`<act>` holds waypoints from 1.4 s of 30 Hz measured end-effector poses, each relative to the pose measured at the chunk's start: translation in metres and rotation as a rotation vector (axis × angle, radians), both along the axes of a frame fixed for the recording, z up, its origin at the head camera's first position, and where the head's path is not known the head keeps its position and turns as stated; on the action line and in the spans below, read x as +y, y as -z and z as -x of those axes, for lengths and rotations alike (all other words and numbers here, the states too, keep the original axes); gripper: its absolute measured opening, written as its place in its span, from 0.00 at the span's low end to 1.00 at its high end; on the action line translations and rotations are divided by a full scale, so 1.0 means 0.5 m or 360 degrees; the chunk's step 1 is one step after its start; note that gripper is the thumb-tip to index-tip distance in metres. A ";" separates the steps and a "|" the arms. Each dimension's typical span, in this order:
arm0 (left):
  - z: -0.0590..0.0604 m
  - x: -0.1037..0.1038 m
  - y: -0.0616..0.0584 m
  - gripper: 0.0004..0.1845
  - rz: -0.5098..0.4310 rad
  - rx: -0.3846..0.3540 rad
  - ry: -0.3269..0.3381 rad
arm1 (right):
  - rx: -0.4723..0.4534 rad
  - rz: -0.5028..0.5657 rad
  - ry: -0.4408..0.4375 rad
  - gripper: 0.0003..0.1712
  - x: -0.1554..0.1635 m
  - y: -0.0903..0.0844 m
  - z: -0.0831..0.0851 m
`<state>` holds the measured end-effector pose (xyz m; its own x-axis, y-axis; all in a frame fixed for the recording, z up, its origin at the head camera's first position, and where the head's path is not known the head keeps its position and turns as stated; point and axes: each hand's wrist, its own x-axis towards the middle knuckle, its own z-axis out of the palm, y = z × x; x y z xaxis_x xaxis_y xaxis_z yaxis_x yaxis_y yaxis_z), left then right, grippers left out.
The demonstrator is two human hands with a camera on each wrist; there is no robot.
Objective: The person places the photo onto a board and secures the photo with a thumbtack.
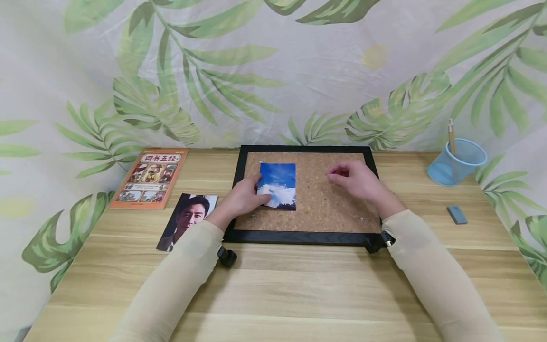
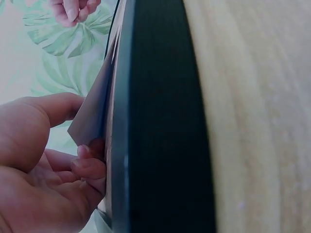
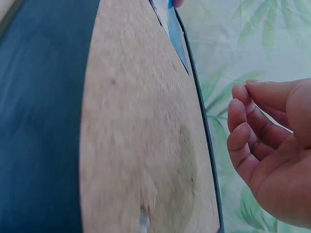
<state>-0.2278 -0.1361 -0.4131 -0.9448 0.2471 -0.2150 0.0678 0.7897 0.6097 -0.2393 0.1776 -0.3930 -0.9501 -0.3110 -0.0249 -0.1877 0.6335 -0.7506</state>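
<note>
1. Far left on the light wood table (image 1: 290, 294), an orange-bordered paperback book (image 1: 149, 178) lies apart from the board; nearer the left arm is a glossy portrait photo (image 1: 188, 221), clear of the frame.
2. The left hand (image 1: 244, 194) reaches in over the frame's left side, its thumb over the photo's lower left and another finger at the left edge. It grips the print lightly, fingers bent.
3. That print, a blue-and-white photo of sky and clouds (image 1: 278, 183), is on the left half of the black-framed cork board (image 1: 316, 209). In the left wrist view its near edge tilts up off the cork. The step in hand seems to be positioning it; the next move probably calls for flattening that edge and steadying the print.
4. The right hand (image 1: 352, 179) hovers above the board's right half, wrist bent inward, fingers curled, thumb tip meeting the index. Whether something tiny is pinched there, I cannot tell. A clear, blurred pin-like bit (image 3: 144, 221) sits on the cork.
5. Far right are a light-blue mesh cup (image 1: 444, 168) holding a pencil (image 1: 450, 135) and a small blue-grey block (image 1: 457, 214).
</note>
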 end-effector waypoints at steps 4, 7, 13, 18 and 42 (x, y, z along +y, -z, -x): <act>0.004 0.002 0.000 0.43 0.0043 0.0003 0.0036 | -0.0060 -0.0020 0.0015 0.10 -0.024 0.008 0.018; 0.006 0.003 0.000 0.42 0.0045 0.0013 0.0057 | -0.0064 -0.0052 0.0026 0.09 -0.043 0.012 0.032; 0.007 0.007 0.002 0.41 0.0047 0.0027 0.0048 | -0.0142 0.0023 0.0033 0.08 -0.086 0.023 0.062; 0.006 0.007 0.006 0.40 0.0061 0.0022 0.0034 | -0.0205 0.0119 -0.0011 0.10 -0.124 0.032 0.082; 0.004 0.004 0.010 0.40 0.0070 0.0103 0.0113 | -0.0289 0.0073 -0.0006 0.07 -0.244 0.061 0.163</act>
<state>-0.2297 -0.1342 -0.4182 -0.9376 0.3054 -0.1666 0.1623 0.8076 0.5669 -0.3210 0.0559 -0.4236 -0.9302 -0.3192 -0.1814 -0.0489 0.5975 -0.8004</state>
